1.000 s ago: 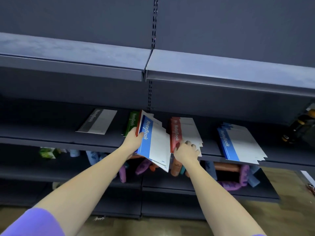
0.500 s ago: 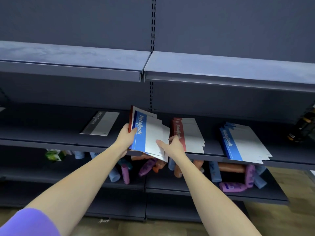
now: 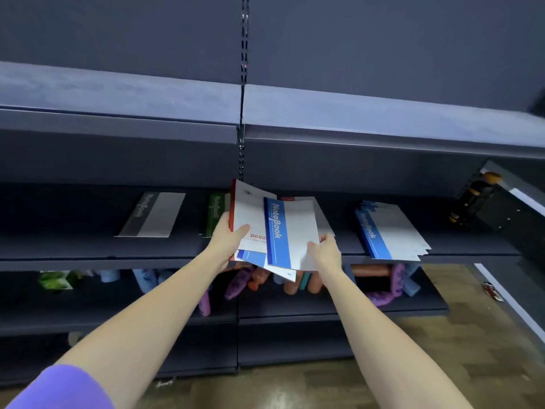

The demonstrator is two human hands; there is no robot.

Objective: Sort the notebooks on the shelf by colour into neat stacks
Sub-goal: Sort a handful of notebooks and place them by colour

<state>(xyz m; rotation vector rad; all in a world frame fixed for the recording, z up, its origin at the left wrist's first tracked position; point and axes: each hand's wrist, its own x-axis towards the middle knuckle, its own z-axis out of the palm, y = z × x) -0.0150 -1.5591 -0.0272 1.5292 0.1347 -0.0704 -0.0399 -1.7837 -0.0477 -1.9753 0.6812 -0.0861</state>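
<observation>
My left hand (image 3: pixel 227 236) grips a mixed bundle of notebooks (image 3: pixel 250 219) in front of the middle shelf (image 3: pixel 88 249); a red-spined one shows at the back. My right hand (image 3: pixel 324 250) pinches a blue-spined notebook (image 3: pixel 290 231) by its right edge, slid partly off the front of the bundle. On the shelf lie a grey notebook (image 3: pixel 152 214), a green one (image 3: pixel 216 212) behind my left hand, and a fanned blue stack (image 3: pixel 389 230) to the right. The red stack is mostly hidden behind the held notebooks.
An upper shelf (image 3: pixel 265 113) overhangs the work area. The lower shelf holds several coloured bottles (image 3: pixel 236 286) and a green box (image 3: pixel 56 280). A dark bottle (image 3: pixel 472 199) stands at the far right. Wooden floor shows below.
My right hand has taken hold of the top blue notebook and drawn it rightward off the bundle. The bundle in my left hand has lifted slightly; the view shifted.
</observation>
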